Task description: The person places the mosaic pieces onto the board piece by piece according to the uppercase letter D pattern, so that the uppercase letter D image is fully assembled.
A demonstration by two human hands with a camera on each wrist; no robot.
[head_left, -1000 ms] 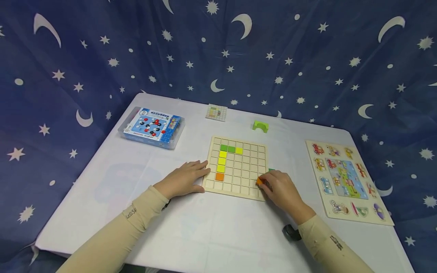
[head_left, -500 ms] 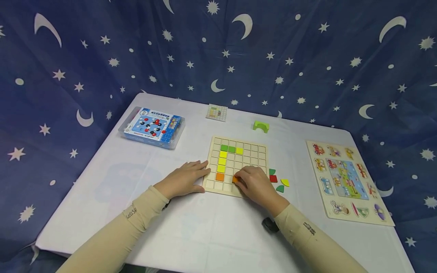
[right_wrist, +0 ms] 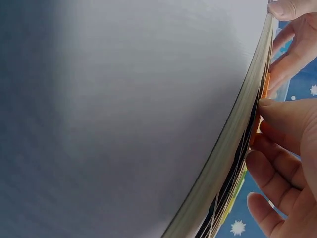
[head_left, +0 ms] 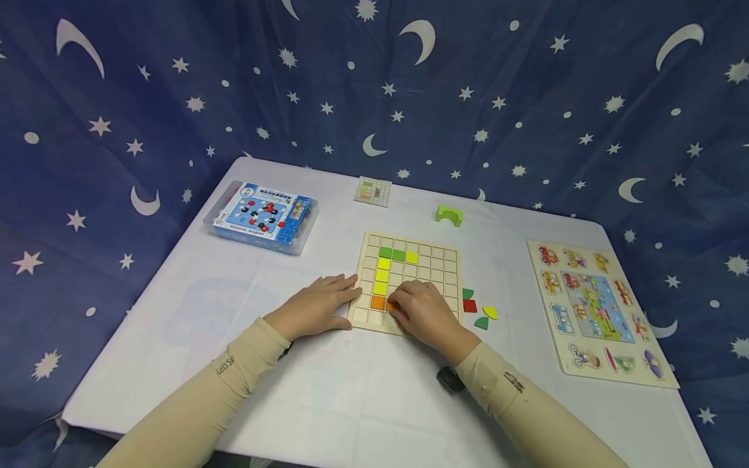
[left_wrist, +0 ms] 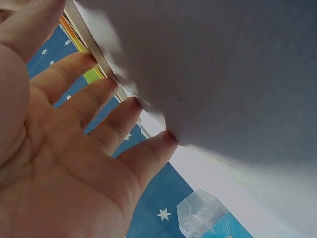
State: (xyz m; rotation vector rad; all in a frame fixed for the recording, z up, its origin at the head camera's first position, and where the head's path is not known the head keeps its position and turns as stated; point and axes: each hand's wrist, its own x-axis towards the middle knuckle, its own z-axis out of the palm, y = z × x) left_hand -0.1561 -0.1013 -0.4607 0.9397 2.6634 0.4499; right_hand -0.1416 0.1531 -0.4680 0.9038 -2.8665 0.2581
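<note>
A wooden grid board [head_left: 424,268] lies on the white table. On it sit two green square tiles, a yellow one beside them, a column of yellow tiles [head_left: 381,275] and an orange tile [head_left: 377,302] below. My right hand [head_left: 430,315] pinches another orange tile [right_wrist: 256,130] between thumb and fingers, down at the board just right of the placed orange one; the fingers cover most of it in the head view. My left hand [head_left: 313,307] rests with straight, spread fingers against the board's left edge; in the left wrist view its fingertips [left_wrist: 89,60] touch the board's side.
Right of the board lie a red tile [head_left: 469,305], green quarter-round pieces [head_left: 481,323] and a yellow one [head_left: 490,313]. Behind stand a pattern card [head_left: 372,192] and a green arch block [head_left: 449,216]. A boxed molecule set [head_left: 261,218] is back left, a picture puzzle [head_left: 603,315] right.
My right hand has moved left across the board with the orange tile, from the right edge to beside the placed orange tile. The loose pieces it covered now show. The left hand stays put.
</note>
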